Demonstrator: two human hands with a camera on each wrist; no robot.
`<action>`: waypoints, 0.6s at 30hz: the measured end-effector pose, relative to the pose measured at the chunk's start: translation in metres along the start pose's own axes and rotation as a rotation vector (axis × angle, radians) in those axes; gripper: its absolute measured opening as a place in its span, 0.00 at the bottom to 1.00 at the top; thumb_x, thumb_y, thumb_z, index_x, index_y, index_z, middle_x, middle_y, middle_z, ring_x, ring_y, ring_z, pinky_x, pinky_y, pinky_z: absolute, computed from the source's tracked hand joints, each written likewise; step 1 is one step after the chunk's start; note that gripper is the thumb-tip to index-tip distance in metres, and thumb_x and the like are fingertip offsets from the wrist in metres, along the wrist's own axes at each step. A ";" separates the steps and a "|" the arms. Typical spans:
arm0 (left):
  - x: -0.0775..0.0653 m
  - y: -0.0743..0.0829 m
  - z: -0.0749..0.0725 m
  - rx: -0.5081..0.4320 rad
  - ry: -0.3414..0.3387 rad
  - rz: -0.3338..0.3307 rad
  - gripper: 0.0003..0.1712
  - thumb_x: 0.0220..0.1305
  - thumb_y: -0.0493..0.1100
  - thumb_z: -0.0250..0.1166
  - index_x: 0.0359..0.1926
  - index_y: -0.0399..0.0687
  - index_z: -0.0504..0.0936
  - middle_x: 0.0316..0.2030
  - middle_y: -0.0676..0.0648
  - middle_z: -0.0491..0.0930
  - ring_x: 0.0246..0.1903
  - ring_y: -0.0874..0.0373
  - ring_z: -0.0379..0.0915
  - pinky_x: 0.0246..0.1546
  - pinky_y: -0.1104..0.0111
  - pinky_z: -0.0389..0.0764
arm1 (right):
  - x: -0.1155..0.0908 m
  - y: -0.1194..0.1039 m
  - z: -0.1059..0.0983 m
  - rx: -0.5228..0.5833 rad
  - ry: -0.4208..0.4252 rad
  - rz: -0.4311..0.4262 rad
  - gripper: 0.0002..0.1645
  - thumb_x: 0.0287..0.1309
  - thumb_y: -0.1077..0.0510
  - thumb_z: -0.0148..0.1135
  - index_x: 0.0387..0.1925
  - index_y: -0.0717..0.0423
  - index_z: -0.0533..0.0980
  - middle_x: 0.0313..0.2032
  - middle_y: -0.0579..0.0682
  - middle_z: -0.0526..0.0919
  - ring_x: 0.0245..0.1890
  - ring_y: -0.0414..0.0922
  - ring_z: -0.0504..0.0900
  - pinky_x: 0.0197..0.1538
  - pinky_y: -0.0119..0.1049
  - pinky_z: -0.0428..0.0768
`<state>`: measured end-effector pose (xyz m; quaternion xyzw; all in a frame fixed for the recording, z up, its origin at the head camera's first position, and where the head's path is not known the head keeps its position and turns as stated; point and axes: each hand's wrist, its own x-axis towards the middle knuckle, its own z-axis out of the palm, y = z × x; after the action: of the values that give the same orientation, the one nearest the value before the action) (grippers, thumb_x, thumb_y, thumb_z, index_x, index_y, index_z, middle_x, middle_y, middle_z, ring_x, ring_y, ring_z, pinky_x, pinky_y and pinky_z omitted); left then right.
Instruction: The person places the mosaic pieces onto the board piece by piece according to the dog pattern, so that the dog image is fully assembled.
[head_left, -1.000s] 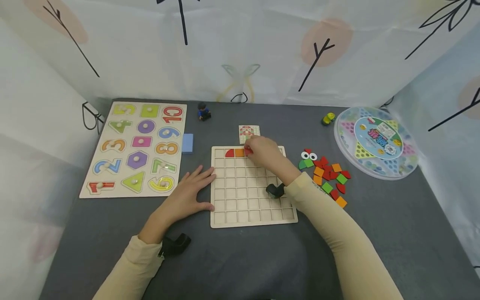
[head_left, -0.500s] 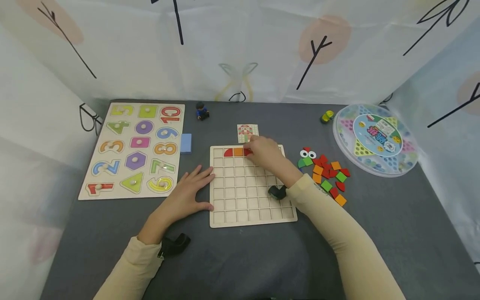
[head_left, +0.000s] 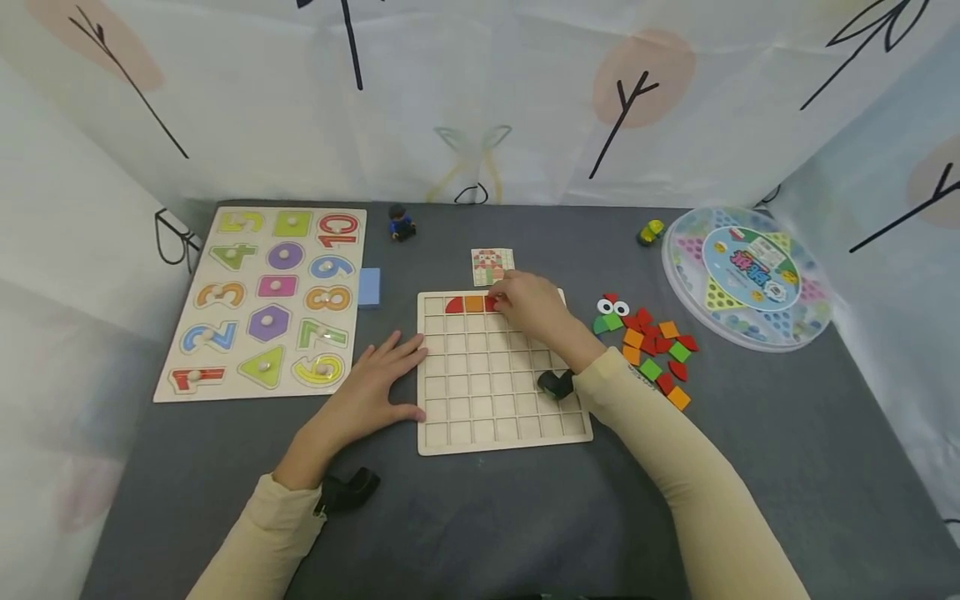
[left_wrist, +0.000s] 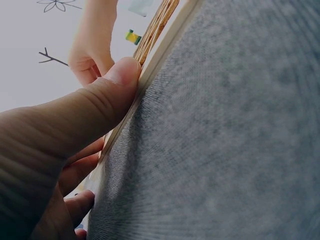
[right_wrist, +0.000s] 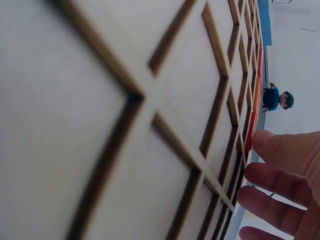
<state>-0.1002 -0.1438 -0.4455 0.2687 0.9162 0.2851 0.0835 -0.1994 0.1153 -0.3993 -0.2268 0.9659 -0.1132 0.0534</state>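
A square wooden grid board [head_left: 480,383] lies on the table. Its top row holds a red rounded tile [head_left: 454,306], an orange square tile [head_left: 474,304] and another red tile [head_left: 491,304], partly hidden by fingers. My right hand [head_left: 531,308] reaches over the board with its thumb and fingertips at that second red tile; in the right wrist view the thumb meets the red tile [right_wrist: 250,131]. My left hand [head_left: 382,382] rests with spread fingers along the board's left edge. Seen from the left wrist, its thumb [left_wrist: 107,95] touches the board's side.
Loose red, orange and green tiles [head_left: 651,371] lie right of the board, beside two eye tiles [head_left: 612,307]. A pattern card [head_left: 491,265] sits behind the board. A number puzzle [head_left: 262,300], blue block [head_left: 369,287], two small figures and a round game box [head_left: 750,279] surround it.
The head view has shifted slightly. My right hand stays at the second red tile and my left hand keeps its place at the board's edge.
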 end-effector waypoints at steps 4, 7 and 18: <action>0.000 0.000 0.001 0.002 0.006 -0.003 0.52 0.37 0.60 0.71 0.65 0.51 0.60 0.67 0.52 0.52 0.67 0.48 0.37 0.61 0.44 0.42 | -0.011 0.011 -0.009 0.035 0.025 0.023 0.14 0.55 0.55 0.59 0.45 0.50 0.78 0.37 0.47 0.77 0.35 0.42 0.77 0.32 0.36 0.76; -0.001 0.000 0.001 0.004 0.006 -0.006 0.53 0.37 0.61 0.70 0.65 0.51 0.60 0.67 0.53 0.52 0.67 0.48 0.37 0.61 0.44 0.42 | -0.028 0.030 -0.021 0.075 0.075 0.049 0.16 0.54 0.56 0.60 0.46 0.51 0.78 0.39 0.49 0.77 0.37 0.44 0.77 0.35 0.39 0.76; 0.001 -0.001 0.003 -0.003 0.013 0.002 0.53 0.36 0.60 0.71 0.65 0.51 0.60 0.66 0.51 0.53 0.67 0.48 0.38 0.61 0.44 0.43 | -0.106 0.138 -0.051 0.067 0.012 0.255 0.16 0.53 0.64 0.58 0.46 0.60 0.76 0.45 0.60 0.76 0.38 0.53 0.76 0.40 0.49 0.75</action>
<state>-0.1005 -0.1424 -0.4479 0.2676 0.9161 0.2885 0.0777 -0.1712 0.2935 -0.3781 -0.0996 0.9828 -0.1391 0.0689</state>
